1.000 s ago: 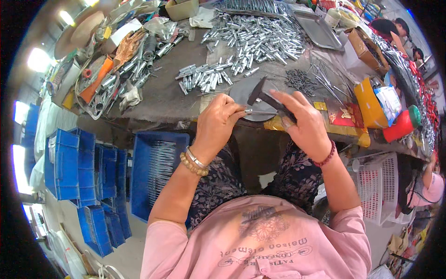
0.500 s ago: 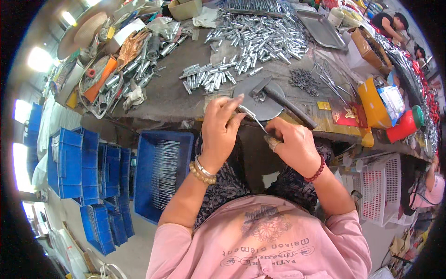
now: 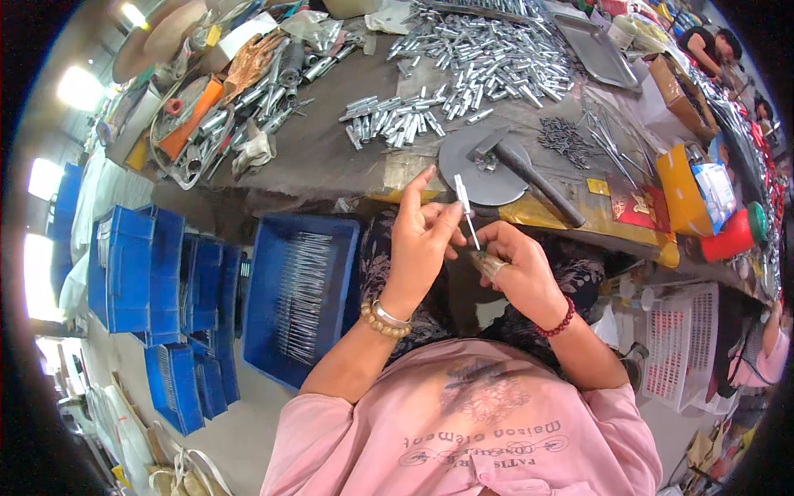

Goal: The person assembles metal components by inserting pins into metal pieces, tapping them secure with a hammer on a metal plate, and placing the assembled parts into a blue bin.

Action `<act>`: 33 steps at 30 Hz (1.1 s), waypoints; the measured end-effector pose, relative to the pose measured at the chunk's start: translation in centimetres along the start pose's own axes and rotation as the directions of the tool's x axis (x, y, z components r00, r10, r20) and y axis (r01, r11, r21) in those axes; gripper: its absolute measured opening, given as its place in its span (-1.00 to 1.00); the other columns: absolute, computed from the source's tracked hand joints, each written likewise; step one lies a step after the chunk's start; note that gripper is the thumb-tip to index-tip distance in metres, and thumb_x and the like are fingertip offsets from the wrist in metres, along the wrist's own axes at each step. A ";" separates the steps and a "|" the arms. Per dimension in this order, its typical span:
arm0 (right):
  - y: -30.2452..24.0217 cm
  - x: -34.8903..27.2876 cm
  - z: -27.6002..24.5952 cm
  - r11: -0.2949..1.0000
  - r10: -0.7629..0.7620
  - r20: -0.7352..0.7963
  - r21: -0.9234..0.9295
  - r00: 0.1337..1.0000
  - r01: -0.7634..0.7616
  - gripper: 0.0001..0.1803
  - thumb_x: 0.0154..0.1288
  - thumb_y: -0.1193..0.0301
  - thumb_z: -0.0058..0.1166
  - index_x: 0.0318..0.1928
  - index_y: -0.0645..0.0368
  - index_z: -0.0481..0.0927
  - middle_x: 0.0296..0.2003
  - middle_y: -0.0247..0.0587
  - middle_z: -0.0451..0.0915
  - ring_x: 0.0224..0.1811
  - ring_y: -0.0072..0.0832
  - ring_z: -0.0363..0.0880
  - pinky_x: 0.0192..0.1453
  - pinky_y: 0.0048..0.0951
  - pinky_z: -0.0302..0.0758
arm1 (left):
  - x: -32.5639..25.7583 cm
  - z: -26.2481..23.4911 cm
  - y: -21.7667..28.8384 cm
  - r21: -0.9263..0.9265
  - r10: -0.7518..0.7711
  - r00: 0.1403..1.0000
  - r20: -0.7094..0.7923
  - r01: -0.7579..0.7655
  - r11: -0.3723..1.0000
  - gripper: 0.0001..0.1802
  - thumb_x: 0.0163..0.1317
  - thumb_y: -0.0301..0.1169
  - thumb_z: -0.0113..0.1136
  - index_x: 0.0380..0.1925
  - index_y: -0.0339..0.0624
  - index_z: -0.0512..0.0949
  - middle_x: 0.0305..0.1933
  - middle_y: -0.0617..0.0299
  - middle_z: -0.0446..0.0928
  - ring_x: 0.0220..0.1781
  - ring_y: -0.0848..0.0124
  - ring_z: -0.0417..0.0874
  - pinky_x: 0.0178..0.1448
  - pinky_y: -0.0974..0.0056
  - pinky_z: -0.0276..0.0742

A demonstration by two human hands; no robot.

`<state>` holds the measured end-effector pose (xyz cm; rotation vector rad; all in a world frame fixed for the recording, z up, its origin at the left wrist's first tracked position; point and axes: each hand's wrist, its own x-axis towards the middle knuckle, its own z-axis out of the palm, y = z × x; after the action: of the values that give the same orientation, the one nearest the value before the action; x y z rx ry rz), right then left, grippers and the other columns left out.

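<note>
The right hand is pinching the lower end of a silver-sleeved rod between thumb and fingers. The left hand is curling close beside the thicker upper end, its index finger stretching away; I cannot tell whether its thumb is gripping the rod or only touching it. The rod is standing steeply between the hands, on the near side of the bench.

With nothing solid showing beneath the rod, a loosening right pinch would, I judge, be sending it down toward the lap or floor. The hammer is lying across the grey disc, its handle reaching the near right edge, so a passing forearm could be knocking it off.

A second ago the right hand was holding that hammer over the disc and the rod was lying almost level; now the hammer is resting free, and the rod is pointing upward, its sleeve end farther from the person.
</note>
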<state>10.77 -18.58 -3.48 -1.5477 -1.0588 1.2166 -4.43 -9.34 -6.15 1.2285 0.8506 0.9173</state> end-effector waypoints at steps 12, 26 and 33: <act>1.3 1.3 -1.6 0.959 -0.259 -0.071 -0.136 0.963 0.248 -0.58 0.50 0.60 0.13 0.31 0.20 0.61 -0.01 -0.24 0.68 -0.18 -0.60 0.66 -0.10 -0.54 0.58 | -3.1 -9.7 -3.4 0.044 0.105 0.937 -0.332 -0.096 0.994 -0.34 0.36 -0.46 0.40 0.40 -0.19 0.33 -0.21 0.30 0.67 -0.37 0.59 0.55 -0.31 0.43 0.48; 1.8 3.2 -3.4 0.971 -0.234 -0.150 -0.086 0.961 0.223 -0.54 0.56 0.51 0.04 0.41 0.19 0.54 -0.23 -0.36 0.71 -0.31 -0.70 0.58 -0.23 -0.65 0.51 | -17.8 -34.9 -23.9 -0.040 -0.177 0.181 -0.967 0.582 0.812 -0.37 0.16 -0.37 0.52 0.25 -0.24 0.57 0.11 -0.06 0.71 0.15 0.08 0.73 0.27 0.07 0.63; 1.9 3.6 -3.0 0.960 -0.279 -0.099 -0.054 0.955 0.275 -0.54 0.56 0.51 0.04 0.41 0.19 0.54 -0.22 -0.37 0.70 -0.30 -0.71 0.58 -0.21 -0.65 0.51 | -19.5 -40.6 -27.9 0.126 -0.049 0.221 -0.974 0.709 0.694 -0.43 0.13 -0.31 0.46 0.19 -0.15 0.64 0.20 -0.14 0.71 0.27 -0.08 0.71 0.36 -0.02 0.60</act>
<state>14.48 -15.97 -5.73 -1.4201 -1.1900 0.9166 -46.02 -14.09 -38.61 0.7025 2.4886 0.8975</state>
